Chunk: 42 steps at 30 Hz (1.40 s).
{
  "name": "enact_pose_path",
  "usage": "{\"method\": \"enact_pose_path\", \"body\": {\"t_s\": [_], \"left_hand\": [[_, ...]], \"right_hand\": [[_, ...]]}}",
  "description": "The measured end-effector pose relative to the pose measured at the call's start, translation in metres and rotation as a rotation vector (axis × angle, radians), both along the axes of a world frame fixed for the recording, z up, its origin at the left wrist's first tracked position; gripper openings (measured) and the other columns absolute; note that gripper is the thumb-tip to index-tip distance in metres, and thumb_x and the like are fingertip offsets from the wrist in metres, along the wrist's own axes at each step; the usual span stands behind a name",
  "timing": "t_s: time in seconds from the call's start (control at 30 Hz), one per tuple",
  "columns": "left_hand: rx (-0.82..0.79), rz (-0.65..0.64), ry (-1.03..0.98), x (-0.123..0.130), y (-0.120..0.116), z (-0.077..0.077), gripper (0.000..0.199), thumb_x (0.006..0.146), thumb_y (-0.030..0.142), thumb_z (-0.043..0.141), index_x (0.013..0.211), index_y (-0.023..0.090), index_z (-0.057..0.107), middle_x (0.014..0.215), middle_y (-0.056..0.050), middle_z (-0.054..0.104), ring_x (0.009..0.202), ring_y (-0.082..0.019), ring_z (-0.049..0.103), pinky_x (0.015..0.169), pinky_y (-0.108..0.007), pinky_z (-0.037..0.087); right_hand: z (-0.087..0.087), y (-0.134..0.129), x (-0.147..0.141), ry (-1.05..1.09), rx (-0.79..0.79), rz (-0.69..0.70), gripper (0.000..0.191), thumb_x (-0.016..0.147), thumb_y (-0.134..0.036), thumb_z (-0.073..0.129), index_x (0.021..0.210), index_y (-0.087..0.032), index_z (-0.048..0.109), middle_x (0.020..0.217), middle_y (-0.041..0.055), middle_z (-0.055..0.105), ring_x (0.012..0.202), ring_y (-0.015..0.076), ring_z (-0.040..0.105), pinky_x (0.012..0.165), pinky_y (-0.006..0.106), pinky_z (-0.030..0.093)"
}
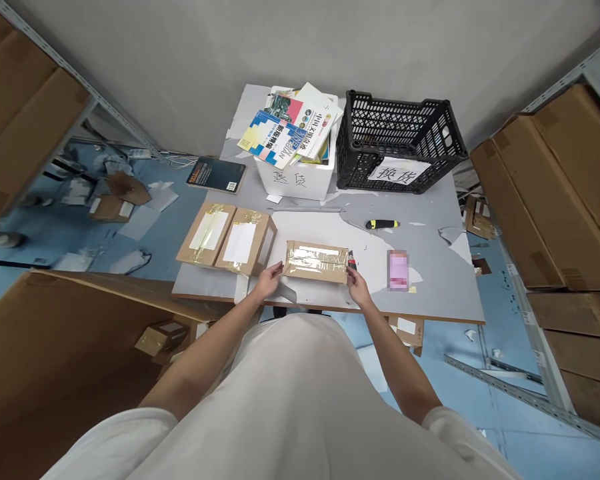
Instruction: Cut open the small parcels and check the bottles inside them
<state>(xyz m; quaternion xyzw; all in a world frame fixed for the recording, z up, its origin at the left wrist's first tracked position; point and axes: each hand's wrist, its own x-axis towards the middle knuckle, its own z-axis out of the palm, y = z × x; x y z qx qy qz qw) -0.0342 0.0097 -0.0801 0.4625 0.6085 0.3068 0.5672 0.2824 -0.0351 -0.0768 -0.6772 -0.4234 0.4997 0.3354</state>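
Observation:
A flat brown carton [317, 262] with clear tape and a white label lies between my hands near the table's front edge. My left hand [269, 280] is at its left end, fingers reaching to the side. At the right end, my right hand [357, 285] has its fingers against the carton's corner. Just above those fingers shows a small red and black object [351, 261], partly hidden. Two taped brown boxes, one on the left [209, 235] and one nearer [242, 241], stand side by side to the left.
At the back stand a white box [296, 182] piled with books and a black crate [403, 143]. A yellow-black cutter [383, 225], a blurred pink item [399, 271] and a dark book [217, 175] lie on the table [445, 293]. A large open carton [80, 320] is at lower left.

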Motion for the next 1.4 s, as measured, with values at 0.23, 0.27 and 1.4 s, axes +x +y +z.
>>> {"method": "enact_pose_path", "body": {"t_s": [0.23,0.27,1.4], "left_hand": [[0.082,-0.105,0.045,0.007,-0.006,-0.005,0.053,0.067,0.043,0.068,0.111,0.013,0.068,0.110,-0.011,0.071,0.109,-0.030,0.063,0.102,-0.045,0.044],[0.097,-0.113,0.069,0.007,-0.006,-0.002,0.048,0.069,0.043,0.067,0.107,0.014,0.069,0.108,-0.011,0.072,0.108,-0.030,0.063,0.101,-0.045,0.045],[-0.052,-0.086,0.068,-0.007,-0.025,-0.012,0.055,0.057,0.022,0.072,0.111,0.014,0.065,0.111,-0.012,0.070,0.105,-0.029,0.065,0.096,-0.043,0.050]], "right_hand": [[-0.006,-0.002,-0.013,0.051,0.032,0.046,0.068,0.068,-0.024,0.068,0.132,-0.021,0.047,0.131,0.0120,0.056,0.113,0.0235,0.060,0.096,0.039,0.049],[-0.005,0.000,-0.014,0.049,0.041,0.038,0.066,0.068,-0.026,0.068,0.131,-0.021,0.048,0.129,0.0119,0.057,0.111,0.0233,0.061,0.095,0.040,0.050],[-0.010,-0.031,-0.010,-0.060,-0.042,0.142,0.076,0.067,-0.018,0.066,0.139,-0.024,0.043,0.135,0.0090,0.056,0.115,0.0225,0.060,0.099,0.040,0.049]]}}
